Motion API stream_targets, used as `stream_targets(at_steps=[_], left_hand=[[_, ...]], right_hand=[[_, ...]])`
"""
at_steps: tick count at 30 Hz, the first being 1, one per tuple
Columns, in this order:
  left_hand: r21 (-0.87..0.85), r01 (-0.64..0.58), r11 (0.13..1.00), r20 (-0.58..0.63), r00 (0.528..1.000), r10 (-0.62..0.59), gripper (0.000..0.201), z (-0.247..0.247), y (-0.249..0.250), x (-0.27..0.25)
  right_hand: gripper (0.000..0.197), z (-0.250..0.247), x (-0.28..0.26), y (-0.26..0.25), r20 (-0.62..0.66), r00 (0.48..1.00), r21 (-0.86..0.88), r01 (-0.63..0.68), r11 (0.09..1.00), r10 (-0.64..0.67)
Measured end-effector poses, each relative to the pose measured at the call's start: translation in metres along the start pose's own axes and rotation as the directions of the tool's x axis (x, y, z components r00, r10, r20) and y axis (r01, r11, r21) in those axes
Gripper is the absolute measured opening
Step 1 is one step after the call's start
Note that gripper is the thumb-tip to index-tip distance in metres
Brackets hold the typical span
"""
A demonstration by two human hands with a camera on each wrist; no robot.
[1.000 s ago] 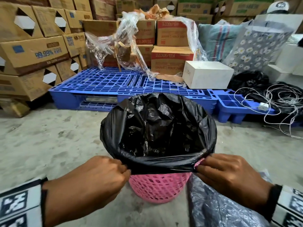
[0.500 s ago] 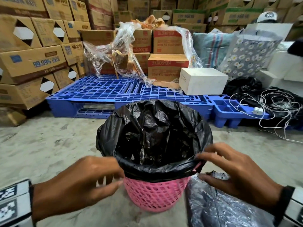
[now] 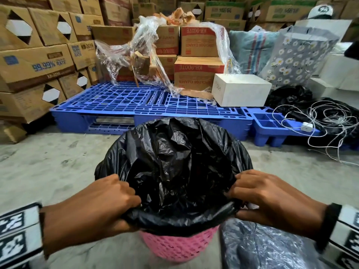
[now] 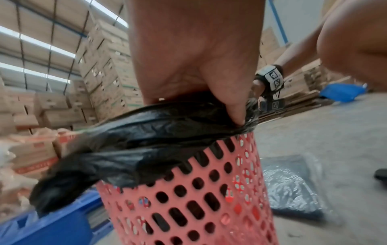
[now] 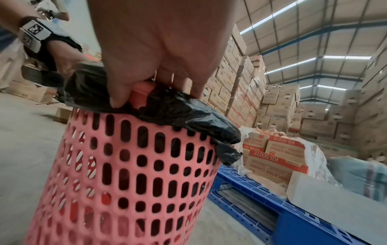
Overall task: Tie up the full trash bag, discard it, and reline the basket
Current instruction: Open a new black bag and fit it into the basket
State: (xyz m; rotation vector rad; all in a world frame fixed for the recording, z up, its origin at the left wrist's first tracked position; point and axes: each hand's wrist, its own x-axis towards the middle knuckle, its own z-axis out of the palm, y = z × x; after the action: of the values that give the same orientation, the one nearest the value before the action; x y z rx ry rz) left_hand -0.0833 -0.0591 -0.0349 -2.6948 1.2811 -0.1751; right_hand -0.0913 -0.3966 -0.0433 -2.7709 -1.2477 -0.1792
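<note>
A pink perforated basket (image 3: 179,246) (image 4: 205,190) (image 5: 125,174) stands on the concrete floor, lined with a black trash bag (image 3: 174,167) (image 4: 146,131) (image 5: 173,109) whose mouth is folded over the rim. My left hand (image 3: 108,202) (image 4: 194,69) grips the folded bag edge at the rim's left side. My right hand (image 3: 258,195) (image 5: 159,49) pinches the bag edge at the right side, where a bit of pink rim shows under the thumb. The bag's inside looks dark and crumpled.
A grey plastic bag (image 3: 258,247) lies flat on the floor right of the basket. A blue pallet (image 3: 136,101) with cartons, loose clear wrap and a white box (image 3: 240,90) sits behind. Tangled cables (image 3: 328,117) lie at the right; stacked cartons (image 3: 35,61) wall the left.
Half a second ago both hands were spread with fingers loose beside the rim; now both have closed on the bag's folded edge again, higher on the rim's sides.
</note>
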Motion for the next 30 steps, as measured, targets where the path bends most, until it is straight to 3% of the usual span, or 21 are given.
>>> stream_targets(at_steps=[3, 5, 7, 8, 11, 15, 17, 20, 22, 27, 30], left_hand=[[-0.034, -0.029, 0.999, 0.019, 0.999, 0.03, 0.034, 0.002, 0.006, -0.009], [-0.094, -0.036, 0.995, 0.103, 0.994, 0.046, 0.03, -0.005, 0.008, -0.009], [-0.238, -0.024, 0.971, 0.151, 0.987, 0.061, 0.048, -0.014, 0.001, -0.009], [-0.324, -0.005, 0.946, 0.128, 0.991, 0.05, 0.054, -0.018, -0.005, -0.01], [-0.358, 0.029, 0.933, -0.047, 0.998, -0.049, 0.046, -0.017, -0.035, -0.005], [-0.272, 0.191, 0.943, -0.011, 0.98, -0.201, 0.069, 0.01, -0.075, 0.002], [-0.324, 0.249, 0.913, 0.075, 0.968, -0.238, 0.082, 0.022, -0.082, 0.004], [-0.347, 0.248, 0.904, 0.106, 0.969, -0.225, 0.081, 0.028, -0.082, 0.006], [-0.328, 0.258, 0.909, 0.126, 0.965, -0.228, 0.076, 0.029, -0.082, 0.007], [-0.326, 0.266, 0.907, 0.148, 0.962, -0.229, 0.077, 0.032, -0.083, 0.007], [-0.357, 0.266, 0.895, 0.136, 0.963, -0.232, 0.072, 0.032, -0.082, 0.006]], right_hand=[[0.027, 0.003, 0.0, 0.001, 0.004, 1.0, -0.063, 0.031, 0.998, -0.03], [0.027, 0.001, 0.005, 0.005, 0.06, 0.998, -0.096, 0.037, 0.995, -0.031], [0.026, -0.011, 0.012, 0.005, 0.199, 0.98, -0.041, 0.028, 0.999, -0.02], [0.034, -0.021, 0.015, 0.004, 0.269, 0.963, 0.016, 0.005, 1.0, -0.01], [0.06, -0.06, 0.038, -0.002, 0.314, 0.948, 0.173, -0.118, 0.978, 0.059], [0.062, -0.083, 0.103, -0.015, 0.376, 0.926, 0.138, -0.082, 0.987, 0.025], [0.07, -0.069, 0.141, -0.024, 0.494, 0.869, 0.043, -0.009, 0.999, -0.014], [0.093, -0.02, 0.183, -0.036, 0.721, 0.692, -0.098, 0.051, 0.994, 0.036], [0.101, 0.023, 0.2, -0.038, 0.758, 0.651, -0.143, 0.095, 0.985, 0.047], [0.106, 0.109, 0.21, -0.033, 0.735, 0.677, -0.13, 0.083, 0.988, 0.04], [0.102, 0.147, 0.213, -0.033, 0.604, 0.797, -0.16, 0.139, 0.977, -0.014]])
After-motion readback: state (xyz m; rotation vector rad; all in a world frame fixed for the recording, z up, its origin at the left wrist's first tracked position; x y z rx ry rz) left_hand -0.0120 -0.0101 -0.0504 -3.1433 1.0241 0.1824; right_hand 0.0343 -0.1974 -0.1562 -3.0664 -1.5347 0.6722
